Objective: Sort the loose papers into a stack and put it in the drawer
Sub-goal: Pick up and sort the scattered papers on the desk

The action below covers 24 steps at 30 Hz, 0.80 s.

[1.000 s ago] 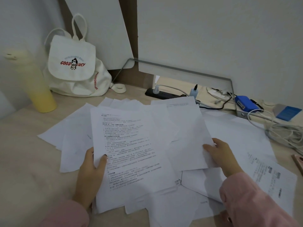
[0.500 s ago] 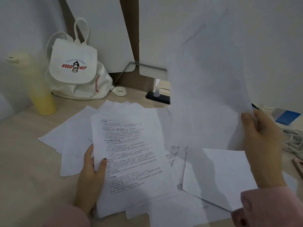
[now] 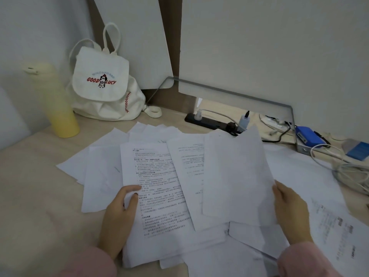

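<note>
Several loose white papers lie spread over the wooden desk, some printed with text, some blank side up. My left hand grips the left edge of a printed stack in the middle. My right hand pinches the right edge of one blank-side sheet, held low over the pile just right of the stack. More sheets lie to the right and under my arms. No drawer is in view.
A yellow bottle and a white "Good Luck" backpack stand at the back left. A black power strip, a blue device, a blue-grey box and coiled white cables crowd the back right.
My right hand took a sheet from the pile, lifted it high in front of the camera, then brought it down toward the stack. The left hand stayed on the printed stack.
</note>
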Motion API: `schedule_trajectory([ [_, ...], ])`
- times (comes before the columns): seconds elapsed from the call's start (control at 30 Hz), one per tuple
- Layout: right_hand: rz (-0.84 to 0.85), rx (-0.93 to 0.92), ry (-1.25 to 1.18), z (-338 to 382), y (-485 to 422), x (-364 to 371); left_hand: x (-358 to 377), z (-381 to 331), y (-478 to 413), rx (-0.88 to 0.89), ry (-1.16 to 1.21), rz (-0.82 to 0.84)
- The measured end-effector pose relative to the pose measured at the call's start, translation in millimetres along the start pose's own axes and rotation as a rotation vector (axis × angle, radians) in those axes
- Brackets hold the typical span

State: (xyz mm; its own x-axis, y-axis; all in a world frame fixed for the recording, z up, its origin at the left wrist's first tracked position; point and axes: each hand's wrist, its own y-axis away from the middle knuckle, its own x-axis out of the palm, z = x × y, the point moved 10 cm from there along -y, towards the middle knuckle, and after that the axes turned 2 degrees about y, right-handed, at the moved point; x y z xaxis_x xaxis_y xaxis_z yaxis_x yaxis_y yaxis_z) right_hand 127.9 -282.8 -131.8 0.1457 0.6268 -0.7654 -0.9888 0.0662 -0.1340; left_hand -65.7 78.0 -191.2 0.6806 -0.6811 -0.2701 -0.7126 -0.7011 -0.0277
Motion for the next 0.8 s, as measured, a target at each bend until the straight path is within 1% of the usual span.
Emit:
schedule_trajectory([
  [0.07,-0.091,-0.069,0.064,15,-2,-18,-1,1,-1,-0.004,-0.012,-0.008],
  [0.13,-0.196,-0.182,0.069,42,1,-39,-1,1,-2,-0.001,-0.028,-0.011],
  [0.2,-0.309,-0.374,0.066,83,15,-58,-1,1,-1,-0.002,-0.034,-0.011],
  [0.27,-0.339,-0.594,0.049,126,39,-63,0,1,-1,-0.007,-0.031,-0.006],
  [0.4,-0.244,-0.889,0.126,173,92,-15,0,-1,-1,-0.018,0.028,-0.003],
  [0.47,-0.110,-0.965,0.160,180,114,28,2,-1,1,-0.066,0.098,-0.005],
  [0.53,0.025,-0.986,0.222,177,130,68,2,-1,4,-0.112,0.166,-0.016],
  [0.6,0.122,-0.983,0.255,170,143,98,4,-3,5,-0.133,0.222,0.002],
  [0.67,0.165,-0.977,0.244,164,150,114,4,-4,4,-0.115,0.187,0.008],
  [0.8,0.215,-0.981,0.194,162,158,120,2,3,-1,-0.091,0.106,-0.006],
])
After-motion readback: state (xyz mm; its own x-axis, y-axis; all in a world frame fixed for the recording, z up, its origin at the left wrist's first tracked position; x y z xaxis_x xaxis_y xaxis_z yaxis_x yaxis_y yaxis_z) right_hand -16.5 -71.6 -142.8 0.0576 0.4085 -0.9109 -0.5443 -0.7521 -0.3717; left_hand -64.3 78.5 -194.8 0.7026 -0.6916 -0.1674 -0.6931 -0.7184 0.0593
